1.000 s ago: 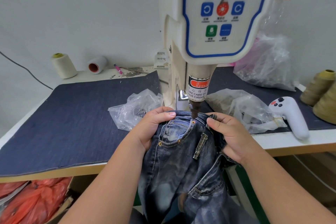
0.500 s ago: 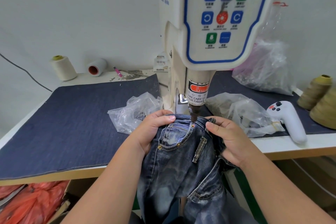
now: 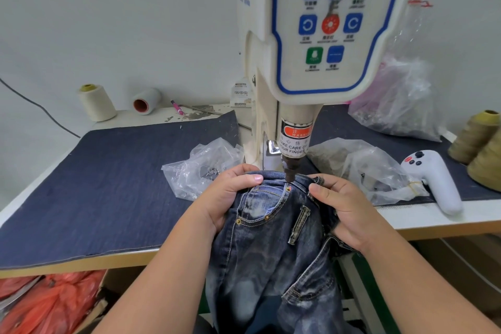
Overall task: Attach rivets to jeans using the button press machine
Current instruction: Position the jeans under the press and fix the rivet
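Note:
Dark washed jeans [image 3: 271, 241] hang over the table's front edge with the waistband under the button press machine [image 3: 303, 62]. The machine's dark punch tip [image 3: 290, 173] stands just above the pocket corner, where a small rivet [image 3: 288, 187] shows. Two more brass rivets sit along the pocket seam. My left hand [image 3: 227, 198] grips the waistband left of the punch, thumb on top. On the other side, my right hand [image 3: 344, 211] grips the waistband and the bunched fabric beside it.
Two clear plastic bags of small parts lie left [image 3: 200, 168] and right [image 3: 360, 168] of the machine on the dark denim mat [image 3: 108, 184]. A white controller [image 3: 433, 179] lies at right, with thread cones [image 3: 479, 144] behind it. Red bags [image 3: 46, 301] sit below the table.
The view has tilted so the machine sits lower in frame. Both hands keep their hold on the waistband, and the punch tip now stands slightly above the rivet.

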`<state>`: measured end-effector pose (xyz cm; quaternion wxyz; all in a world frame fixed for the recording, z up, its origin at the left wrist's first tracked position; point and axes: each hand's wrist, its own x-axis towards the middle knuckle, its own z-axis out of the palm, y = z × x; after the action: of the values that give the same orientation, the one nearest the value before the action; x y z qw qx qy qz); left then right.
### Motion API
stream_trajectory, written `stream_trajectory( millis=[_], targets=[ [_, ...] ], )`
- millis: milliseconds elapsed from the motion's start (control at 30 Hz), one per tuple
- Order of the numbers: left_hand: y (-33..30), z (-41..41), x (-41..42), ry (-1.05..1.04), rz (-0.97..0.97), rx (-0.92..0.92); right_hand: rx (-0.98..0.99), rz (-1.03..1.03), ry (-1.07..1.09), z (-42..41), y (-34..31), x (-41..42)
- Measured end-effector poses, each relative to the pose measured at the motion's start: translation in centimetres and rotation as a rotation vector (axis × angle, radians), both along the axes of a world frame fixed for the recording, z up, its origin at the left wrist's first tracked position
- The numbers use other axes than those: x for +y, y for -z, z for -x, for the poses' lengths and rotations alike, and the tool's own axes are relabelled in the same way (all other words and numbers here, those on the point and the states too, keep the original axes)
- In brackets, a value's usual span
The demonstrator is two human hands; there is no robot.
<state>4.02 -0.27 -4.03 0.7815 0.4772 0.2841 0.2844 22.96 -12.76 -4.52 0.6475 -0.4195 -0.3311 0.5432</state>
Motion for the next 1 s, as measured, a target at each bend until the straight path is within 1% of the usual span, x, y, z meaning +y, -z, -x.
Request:
stream_trajectory(
  millis=[200,1000],
  targets=[
    [0.18,0.36,-0.05,0.032,-0.004,-0.016,0.017,-0.012,-0.041,-0.15,0.16,-0.05],
    [0.11,0.20,-0.45,-0.024,-0.005,-0.034,0.023,0.007,0.059,0.71,-0.14,0.06]
  ],
)
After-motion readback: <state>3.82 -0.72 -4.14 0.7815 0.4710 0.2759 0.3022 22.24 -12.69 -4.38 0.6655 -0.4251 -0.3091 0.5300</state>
